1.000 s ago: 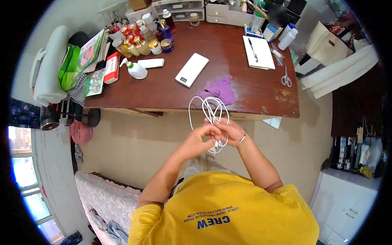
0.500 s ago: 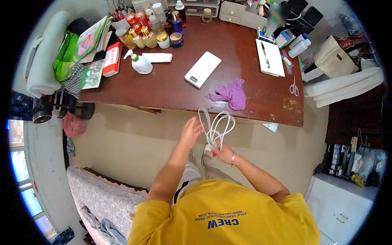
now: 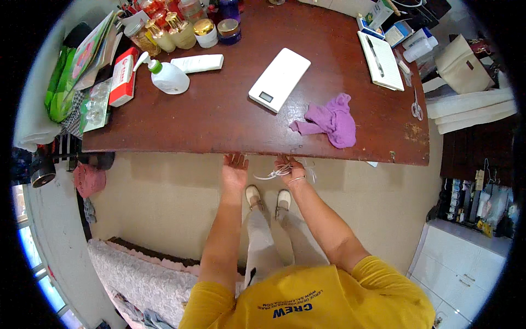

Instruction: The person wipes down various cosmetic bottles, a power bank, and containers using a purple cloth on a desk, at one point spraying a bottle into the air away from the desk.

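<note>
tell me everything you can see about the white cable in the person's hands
The thin white cable looks like a soft, plastic-coated cord gathered into a loose bundle of loops. It hangs just below the near edge of the brown wooden table, above the beige floor. The right hand grips the bundle, and strands trail toward the left hand, which is open beside it with no clear contact. Its ends and any plugs cannot be made out.

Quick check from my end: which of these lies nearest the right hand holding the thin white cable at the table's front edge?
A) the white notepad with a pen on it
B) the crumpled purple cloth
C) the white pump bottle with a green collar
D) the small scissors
B: the crumpled purple cloth lies on the brown wooden table just above the right hand with the thin white cable; the other things lie farther off.
</note>
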`<state>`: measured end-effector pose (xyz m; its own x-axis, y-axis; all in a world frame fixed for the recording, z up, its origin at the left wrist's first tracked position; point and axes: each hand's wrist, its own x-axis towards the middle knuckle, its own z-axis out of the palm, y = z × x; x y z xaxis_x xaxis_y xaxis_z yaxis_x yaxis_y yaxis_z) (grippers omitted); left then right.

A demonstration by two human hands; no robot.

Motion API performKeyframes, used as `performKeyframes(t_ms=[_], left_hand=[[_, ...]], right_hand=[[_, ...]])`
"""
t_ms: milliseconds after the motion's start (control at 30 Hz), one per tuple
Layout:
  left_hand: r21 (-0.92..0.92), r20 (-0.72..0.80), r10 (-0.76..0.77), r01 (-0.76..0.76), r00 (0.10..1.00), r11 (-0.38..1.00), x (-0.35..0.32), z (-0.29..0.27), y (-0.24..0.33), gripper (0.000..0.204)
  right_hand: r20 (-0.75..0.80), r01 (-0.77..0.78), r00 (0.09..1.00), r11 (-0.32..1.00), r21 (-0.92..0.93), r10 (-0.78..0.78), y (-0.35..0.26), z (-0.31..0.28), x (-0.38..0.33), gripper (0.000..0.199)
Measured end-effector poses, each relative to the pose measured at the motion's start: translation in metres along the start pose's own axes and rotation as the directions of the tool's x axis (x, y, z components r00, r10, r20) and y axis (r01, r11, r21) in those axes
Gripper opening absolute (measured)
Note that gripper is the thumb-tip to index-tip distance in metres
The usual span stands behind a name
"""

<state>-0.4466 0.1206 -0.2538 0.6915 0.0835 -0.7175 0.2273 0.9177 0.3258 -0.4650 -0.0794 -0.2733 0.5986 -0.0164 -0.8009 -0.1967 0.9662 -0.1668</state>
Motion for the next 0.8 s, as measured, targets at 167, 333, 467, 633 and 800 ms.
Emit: performKeyframes(t_ms=[167, 333, 467, 633, 800], left_hand=[[-0.138, -0.022, -0.007, 0.004, 1.000, 0.990, 0.026, -0.001, 0.013, 0.064], [-0.292, 0.119, -0.013, 0.048, 0.993, 0.955, 0.033, -0.002, 0.016, 0.097], [-0.300, 0.221, 0.020, 0.048, 0.975, 0.953, 0.046, -0.013, 0.011, 0.105], [-0.177, -0.109, -0.050, 0.030, 0.993, 0.984, 0.027, -0.045, 0.003, 0.100], [-0.134, -0.077, -0.041, 0.031, 0.996, 0.991, -0.061, -0.075, 0.005, 0.077]], right_hand=[[-0.096, 0.113, 0.991, 0.970, 0.215, -0.094, 0.008, 0.006, 0.031, 0.021], [0.002, 0.132, 0.991, 0.967, 0.219, -0.135, 0.001, -0.015, 0.057, 0.029], [0.019, 0.125, 0.992, 0.984, 0.130, -0.129, 0.001, -0.014, 0.047, 0.028], [-0.193, 0.037, 0.981, 0.983, 0.182, -0.002, 0.010, -0.041, 0.019, 0.023], [-0.175, -0.137, 0.978, 0.982, -0.131, 0.113, 0.000, -0.167, -0.065, 0.031]])
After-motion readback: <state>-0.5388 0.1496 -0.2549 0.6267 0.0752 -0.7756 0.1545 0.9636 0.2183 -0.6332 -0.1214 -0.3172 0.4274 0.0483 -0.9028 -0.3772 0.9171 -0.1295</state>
